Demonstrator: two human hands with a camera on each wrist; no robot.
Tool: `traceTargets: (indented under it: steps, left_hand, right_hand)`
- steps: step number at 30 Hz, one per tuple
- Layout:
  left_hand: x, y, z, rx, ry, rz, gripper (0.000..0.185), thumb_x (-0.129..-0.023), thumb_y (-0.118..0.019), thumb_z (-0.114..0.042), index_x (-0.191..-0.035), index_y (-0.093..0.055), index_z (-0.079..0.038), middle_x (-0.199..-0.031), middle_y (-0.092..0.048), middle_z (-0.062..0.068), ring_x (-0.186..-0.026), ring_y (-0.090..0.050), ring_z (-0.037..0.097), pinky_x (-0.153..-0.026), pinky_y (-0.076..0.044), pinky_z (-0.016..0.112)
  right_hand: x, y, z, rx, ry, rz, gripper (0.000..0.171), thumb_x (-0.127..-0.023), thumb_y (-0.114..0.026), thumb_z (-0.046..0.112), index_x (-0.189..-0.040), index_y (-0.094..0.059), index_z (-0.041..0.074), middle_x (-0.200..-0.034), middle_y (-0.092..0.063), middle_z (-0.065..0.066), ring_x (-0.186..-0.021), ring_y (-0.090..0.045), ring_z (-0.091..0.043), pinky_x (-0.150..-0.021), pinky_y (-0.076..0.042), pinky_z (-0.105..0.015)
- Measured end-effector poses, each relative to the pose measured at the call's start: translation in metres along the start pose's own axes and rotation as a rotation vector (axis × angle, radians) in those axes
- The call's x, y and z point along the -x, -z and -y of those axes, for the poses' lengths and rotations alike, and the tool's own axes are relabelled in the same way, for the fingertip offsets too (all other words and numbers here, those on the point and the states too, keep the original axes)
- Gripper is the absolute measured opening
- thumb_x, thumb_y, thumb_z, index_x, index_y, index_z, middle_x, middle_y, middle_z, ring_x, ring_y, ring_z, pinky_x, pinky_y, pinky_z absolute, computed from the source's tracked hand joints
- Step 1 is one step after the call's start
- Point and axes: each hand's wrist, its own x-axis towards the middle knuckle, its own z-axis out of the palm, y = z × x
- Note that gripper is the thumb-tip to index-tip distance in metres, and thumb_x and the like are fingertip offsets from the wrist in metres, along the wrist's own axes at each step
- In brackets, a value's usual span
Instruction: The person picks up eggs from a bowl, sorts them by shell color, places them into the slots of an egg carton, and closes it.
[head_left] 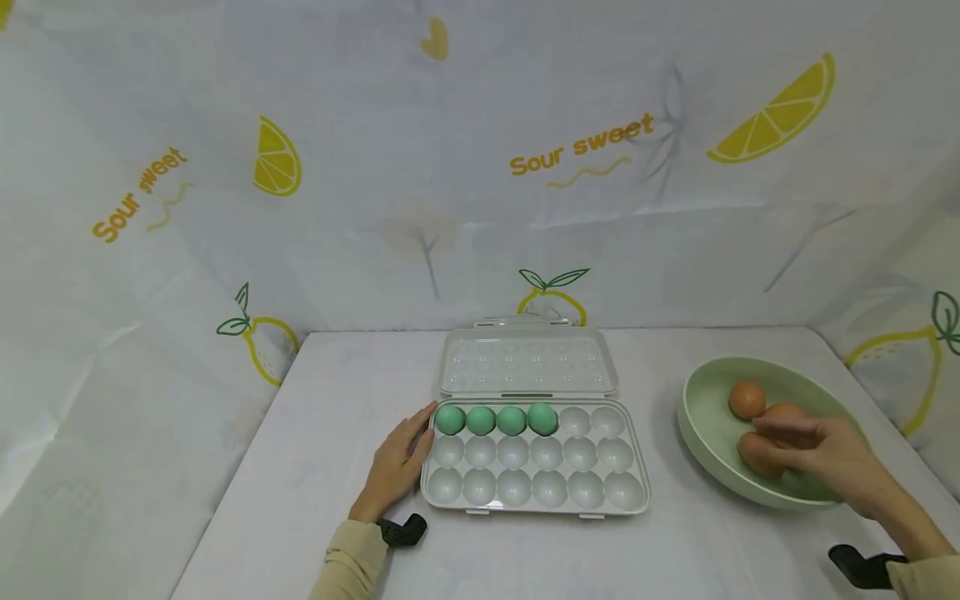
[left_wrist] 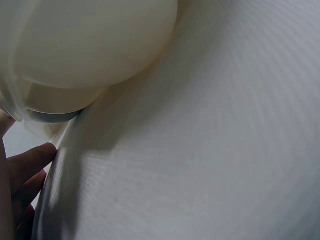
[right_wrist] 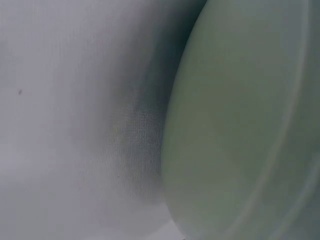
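A clear plastic egg tray (head_left: 536, 458) with its lid (head_left: 528, 362) folded back lies on the table. Several green eggs (head_left: 512, 420) fill the left part of its back row. My left hand (head_left: 397, 462) rests against the tray's left edge, fingers extended; those fingers (left_wrist: 32, 162) also show beside the tray's cups (left_wrist: 95, 45) in the left wrist view. My right hand (head_left: 832, 458) reaches into a pale green bowl (head_left: 701, 433), fingers fairly straight over a brown egg (head_left: 756, 454). Two more brown eggs (head_left: 747, 400) lie behind. Finger contact is unclear.
White cloth covers the table (head_left: 360, 375), and a lemon-printed curtain (head_left: 450, 167) stands behind and at both sides. The bowl's outer wall (right_wrist: 225, 125) takes up the right of the right wrist view. The bowl stands right of the tray.
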Motion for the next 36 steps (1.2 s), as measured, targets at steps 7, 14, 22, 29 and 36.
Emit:
traceTargets:
  steps: [7,14,22,29,36]
  left_hand:
    - [0.000,0.000,0.000,-0.004,-0.005,0.001,0.047,-0.105,-0.056,-0.029,-0.152,-0.051,-0.025,-0.151,-0.058,0.007,-0.141,-0.054,0.032,-0.126,-0.038,0.050]
    - [-0.001,0.000,-0.001,-0.005,-0.004,0.006,0.047,-0.105,-0.056,-0.030,-0.152,-0.052,-0.024,-0.151,-0.058,0.007,-0.141,-0.054,0.031,-0.126,-0.037,0.050]
    - [-0.001,0.001,-0.001,-0.001,-0.013,0.002,0.047,-0.105,-0.056,-0.029,-0.151,-0.052,-0.023,-0.150,-0.058,0.008,-0.140,-0.055,0.032,-0.126,-0.038,0.051]
    - [-0.002,0.002,-0.002,0.004,-0.004,0.008,0.047,-0.105,-0.056,-0.029,-0.151,-0.052,-0.022,-0.150,-0.058,0.008,-0.141,-0.055,0.032,-0.126,-0.037,0.050]
    - [-0.001,0.002,-0.003,0.002,0.011,0.013,0.047,-0.105,-0.055,-0.030,-0.151,-0.052,-0.022,-0.151,-0.058,0.008,-0.141,-0.054,0.032,-0.127,-0.037,0.050]
  right_hand:
    - [-0.002,-0.006,0.001,0.175,0.025,0.032,0.030,-0.084,-0.081,0.003,-0.114,-0.077,0.004,-0.101,-0.062,0.041,-0.091,-0.054,0.023,-0.069,-0.049,-0.003]
    - [-0.007,-0.015,0.001,0.320,0.114,0.069,0.037,-0.072,-0.087,-0.001,-0.107,-0.076,-0.007,-0.099,-0.061,0.039,-0.090,-0.051,0.023,-0.067,-0.050,-0.007]
    - [-0.009,-0.016,0.004,0.384,0.096,0.110,0.038,-0.071,-0.087,-0.001,-0.106,-0.076,-0.009,-0.096,-0.067,0.029,-0.085,-0.053,0.021,-0.065,-0.054,-0.013]
    - [-0.008,-0.017,0.007,0.359,0.103,0.124,0.037,-0.073,-0.086,-0.001,-0.107,-0.075,-0.009,-0.096,-0.070,0.029,-0.085,-0.055,0.021,-0.065,-0.055,-0.011]
    - [-0.008,-0.017,0.007,0.330,0.123,0.130,0.036,-0.074,-0.086,-0.002,-0.107,-0.074,-0.012,-0.097,-0.067,0.035,-0.087,-0.055,0.022,-0.065,-0.054,-0.008]
